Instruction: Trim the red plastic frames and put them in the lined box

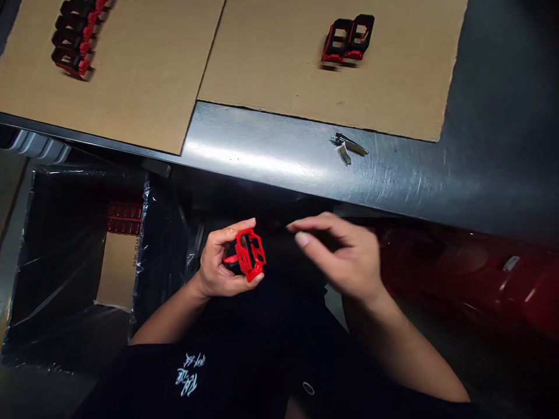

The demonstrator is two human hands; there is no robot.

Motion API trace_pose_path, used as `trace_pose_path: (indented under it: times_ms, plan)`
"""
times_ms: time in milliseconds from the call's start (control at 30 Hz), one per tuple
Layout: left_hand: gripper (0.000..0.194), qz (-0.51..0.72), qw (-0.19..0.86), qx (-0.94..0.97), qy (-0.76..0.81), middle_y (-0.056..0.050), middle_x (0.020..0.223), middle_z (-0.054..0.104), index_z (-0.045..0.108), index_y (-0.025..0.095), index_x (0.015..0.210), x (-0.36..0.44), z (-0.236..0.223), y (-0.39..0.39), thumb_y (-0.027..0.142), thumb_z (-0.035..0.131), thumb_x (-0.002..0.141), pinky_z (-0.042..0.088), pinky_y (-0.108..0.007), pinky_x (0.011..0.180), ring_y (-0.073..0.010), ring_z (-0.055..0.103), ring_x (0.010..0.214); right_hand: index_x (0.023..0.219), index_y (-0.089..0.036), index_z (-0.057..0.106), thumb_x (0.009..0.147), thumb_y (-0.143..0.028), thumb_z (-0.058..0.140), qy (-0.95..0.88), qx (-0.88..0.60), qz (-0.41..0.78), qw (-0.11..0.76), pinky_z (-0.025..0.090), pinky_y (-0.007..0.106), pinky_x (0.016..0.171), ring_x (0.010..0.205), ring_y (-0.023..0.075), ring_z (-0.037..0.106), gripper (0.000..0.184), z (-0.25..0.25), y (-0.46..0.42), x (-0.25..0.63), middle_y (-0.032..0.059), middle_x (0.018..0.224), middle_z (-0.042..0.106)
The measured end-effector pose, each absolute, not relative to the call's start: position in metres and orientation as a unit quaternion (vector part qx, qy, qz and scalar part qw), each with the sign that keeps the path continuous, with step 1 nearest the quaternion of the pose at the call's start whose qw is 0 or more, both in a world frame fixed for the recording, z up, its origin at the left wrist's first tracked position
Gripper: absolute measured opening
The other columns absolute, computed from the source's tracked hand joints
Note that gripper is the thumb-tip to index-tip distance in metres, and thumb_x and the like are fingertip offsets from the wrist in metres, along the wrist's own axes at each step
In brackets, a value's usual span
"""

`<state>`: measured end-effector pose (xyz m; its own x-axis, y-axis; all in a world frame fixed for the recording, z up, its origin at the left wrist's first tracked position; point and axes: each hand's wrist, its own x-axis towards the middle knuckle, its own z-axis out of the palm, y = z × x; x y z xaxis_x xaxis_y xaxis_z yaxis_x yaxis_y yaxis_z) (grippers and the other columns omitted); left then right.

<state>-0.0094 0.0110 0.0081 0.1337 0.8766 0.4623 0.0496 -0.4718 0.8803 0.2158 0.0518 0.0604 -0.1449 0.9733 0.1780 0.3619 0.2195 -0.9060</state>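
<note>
My left hand [220, 265] is closed around a small red plastic frame part [250, 254], held over my lap below the table edge. My right hand [343, 256] hovers just to the right of it, fingers curled and pinched toward a dark piece that I cannot make out. On the cardboard sheet [279, 70] a pair of black-and-red assembled parts [348, 38] lies at the top middle. A row of several more black-and-red parts [75, 35] sits at the top left.
A small metal tool [348, 146] lies on the bare steel table [271, 157] near its front edge. A box lined with black plastic [65, 262] stands at the left, red parts [125, 218] inside. A red bin [471, 279] is at the right.
</note>
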Motion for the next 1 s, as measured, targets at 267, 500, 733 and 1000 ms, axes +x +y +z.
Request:
trace_pose_path:
  times_ms: [267,500,733,1000]
  plan:
    - [0.082,0.548,0.410,0.639,0.351,-0.016,0.144,0.059,0.038,0.030,0.142,-0.007,0.005,0.008,0.034,0.089,0.077,0.062,-0.029,0.075,-0.0184,0.075,0.096,0.095,-0.015,0.080,0.085,-0.021,0.068,-0.581,-0.437,0.615,0.306,0.047,0.020,0.049,0.051,0.0088,0.057,0.016,0.067,0.023,0.187,0.0016,0.069,0.074]
    - [0.072,0.519,0.670,0.428,0.314,-0.017,0.146,0.060,0.049,0.029,0.134,-0.004,0.004,0.001,0.039,0.088,0.074,0.057,-0.026,0.070,-0.0130,0.067,0.081,0.099,-0.017,0.080,0.088,-0.042,0.073,-0.503,-0.448,0.697,0.247,0.047,0.024,0.052,0.058,0.0131,0.061,0.028,0.064,0.017,0.182,0.0040,0.072,0.074]
    - [0.077,0.522,0.709,0.400,0.254,-0.013,0.149,0.058,0.048,0.036,0.141,0.000,-0.002,0.003,0.035,0.086,0.075,0.055,-0.024,0.063,-0.0115,0.066,0.075,0.102,-0.023,0.080,0.090,-0.034,0.072,-0.667,-0.600,0.265,0.354,0.055,0.032,0.066,0.071,0.0179,0.068,0.019,0.068,0.056,0.227,0.0058,0.088,0.077]
    - [0.082,0.540,0.669,0.449,0.241,-0.013,0.150,0.058,0.045,0.038,0.147,-0.002,-0.002,0.006,0.032,0.085,0.076,0.057,-0.025,0.063,-0.0138,0.069,0.079,0.127,-0.024,0.075,0.075,-0.044,0.087,-0.620,-0.765,0.031,0.170,0.046,0.047,0.103,0.115,0.0297,0.060,0.057,0.048,0.148,0.284,0.0142,0.117,0.066]
